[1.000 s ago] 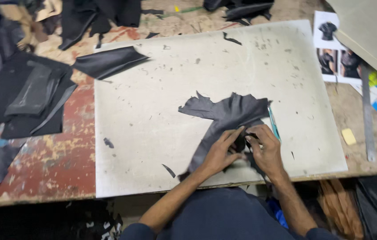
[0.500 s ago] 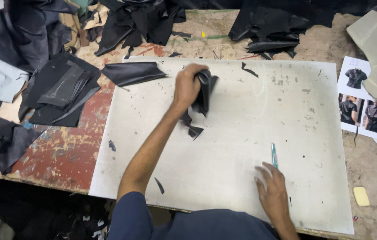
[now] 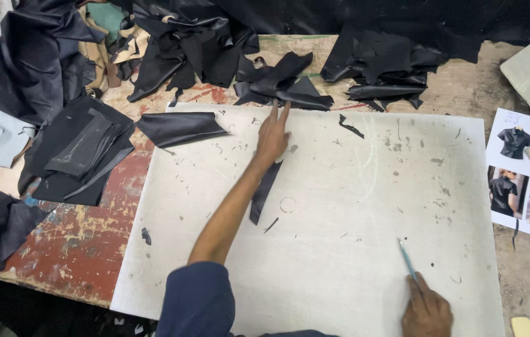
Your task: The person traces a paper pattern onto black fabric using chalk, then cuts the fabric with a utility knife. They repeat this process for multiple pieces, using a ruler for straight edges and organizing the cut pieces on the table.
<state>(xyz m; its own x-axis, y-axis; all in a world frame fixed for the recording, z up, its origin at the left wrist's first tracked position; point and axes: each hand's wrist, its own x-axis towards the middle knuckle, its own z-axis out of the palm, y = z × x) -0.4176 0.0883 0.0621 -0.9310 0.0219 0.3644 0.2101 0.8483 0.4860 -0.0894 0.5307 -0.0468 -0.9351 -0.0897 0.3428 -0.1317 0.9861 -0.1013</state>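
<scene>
Head view: the left hand (image 3: 272, 136) reaches to the far edge of the pale board (image 3: 365, 249), fingers stretched out flat and slightly spread, their tips just short of a crumpled black scrap (image 3: 280, 84) that lies on the surface right beyond the board. The hand holds nothing. Under its wrist and forearm a narrow black strip (image 3: 263, 193) lies on the board, running from the heel of the hand back toward the near side; whether the hand presses on it cannot be told.

The right hand (image 3: 426, 310) rests at the near right of the board, curled around the lower end of a thin teal pen (image 3: 406, 259) whose tip points away, to the far side. Its grip is mostly hidden by the picture's lower edge.

A folded black piece (image 3: 178, 128) lies across the board's far left corner. A small black sliver (image 3: 351, 126) sits near the far edge, right of the left hand. Left of the board, on the worn red-painted surface (image 3: 84, 240), sits a stack of flat black panels (image 3: 80, 150). More black material (image 3: 382, 62) is heaped along the far side. At the right edge lie photo sheets (image 3: 524, 181) showing dark garments.
</scene>
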